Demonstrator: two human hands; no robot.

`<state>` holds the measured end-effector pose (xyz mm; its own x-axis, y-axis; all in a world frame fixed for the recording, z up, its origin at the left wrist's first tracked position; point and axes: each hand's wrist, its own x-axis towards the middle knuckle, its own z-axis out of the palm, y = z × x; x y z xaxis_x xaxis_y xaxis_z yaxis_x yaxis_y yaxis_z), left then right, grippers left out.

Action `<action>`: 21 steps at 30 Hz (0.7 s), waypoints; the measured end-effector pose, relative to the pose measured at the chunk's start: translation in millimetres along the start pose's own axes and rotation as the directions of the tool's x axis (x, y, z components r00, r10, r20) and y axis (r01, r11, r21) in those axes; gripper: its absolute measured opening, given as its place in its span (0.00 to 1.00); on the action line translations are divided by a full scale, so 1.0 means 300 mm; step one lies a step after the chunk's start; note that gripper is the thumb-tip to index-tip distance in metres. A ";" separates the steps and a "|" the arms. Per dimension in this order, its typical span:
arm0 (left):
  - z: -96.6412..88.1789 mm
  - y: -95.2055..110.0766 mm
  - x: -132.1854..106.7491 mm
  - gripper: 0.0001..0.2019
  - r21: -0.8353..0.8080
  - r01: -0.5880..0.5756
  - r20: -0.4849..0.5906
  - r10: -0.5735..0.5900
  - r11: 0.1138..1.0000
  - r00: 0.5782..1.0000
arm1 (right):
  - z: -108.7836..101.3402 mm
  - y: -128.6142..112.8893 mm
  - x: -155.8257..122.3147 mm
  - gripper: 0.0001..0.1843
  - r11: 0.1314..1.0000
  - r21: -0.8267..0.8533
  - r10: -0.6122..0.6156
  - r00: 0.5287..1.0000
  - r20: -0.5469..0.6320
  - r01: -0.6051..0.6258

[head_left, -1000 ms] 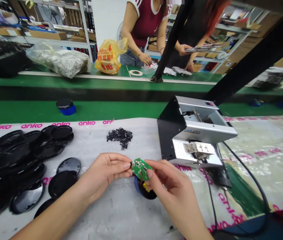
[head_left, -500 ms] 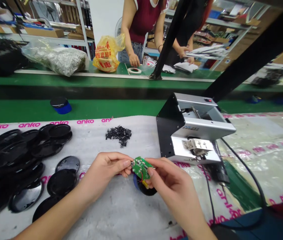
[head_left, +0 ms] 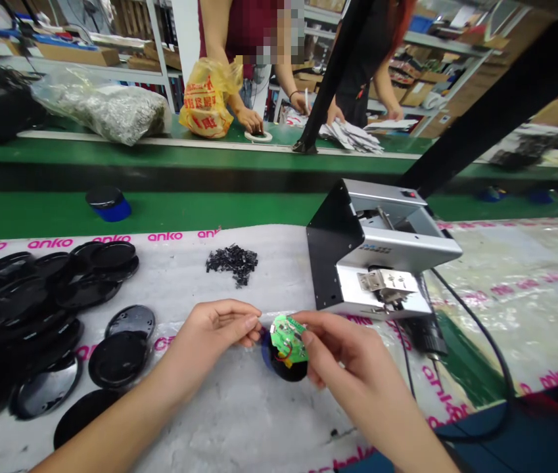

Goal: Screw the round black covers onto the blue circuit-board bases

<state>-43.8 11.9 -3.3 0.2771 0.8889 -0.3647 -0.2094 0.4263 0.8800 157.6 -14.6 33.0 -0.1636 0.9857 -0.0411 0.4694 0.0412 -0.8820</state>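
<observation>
Item: 1 round green circuit board (head_left: 287, 336), pinched at its right edge by the right hand (head_left: 352, 374), face tilted toward the left hand (head_left: 212, 332). Left fingertips are pinched narrow just beside the board's left edge; contents not discernible. Directly below: 1 black round housing (head_left: 283, 372) on the foam sheet (head_left: 259, 420).

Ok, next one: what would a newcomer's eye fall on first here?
The small green circuit board, pinched in the right hand at centre front over a round black housing, with the left hand close beside it. Next come the heap of glossy black discs spread over the white sheet at the left, and the silver and black machine standing right of centre behind the hands.
</observation>
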 end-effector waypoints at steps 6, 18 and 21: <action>0.014 -0.002 -0.002 0.09 0.063 -0.002 0.055 -0.002 0.998 0.998 | -0.006 -0.026 -0.008 0.15 0.988 -0.155 -0.012 0.999 0.050 0.020; 0.029 -0.035 -0.003 0.11 0.162 -0.069 0.165 0.042 0.984 0.985 | -0.031 -0.114 0.000 0.14 0.920 -0.376 0.157 0.981 0.111 -0.105; 0.033 -0.048 -0.006 0.11 0.174 -0.092 0.177 0.061 0.980 0.982 | -0.034 -0.153 0.003 0.14 0.878 -0.471 0.149 0.985 0.091 -0.089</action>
<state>-32.1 2.6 -12.3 0.4254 0.8696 -0.2507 -0.0680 0.3070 0.9493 144.7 -14.0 78.2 -0.1701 0.9619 -0.2142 0.8350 0.0253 -0.5497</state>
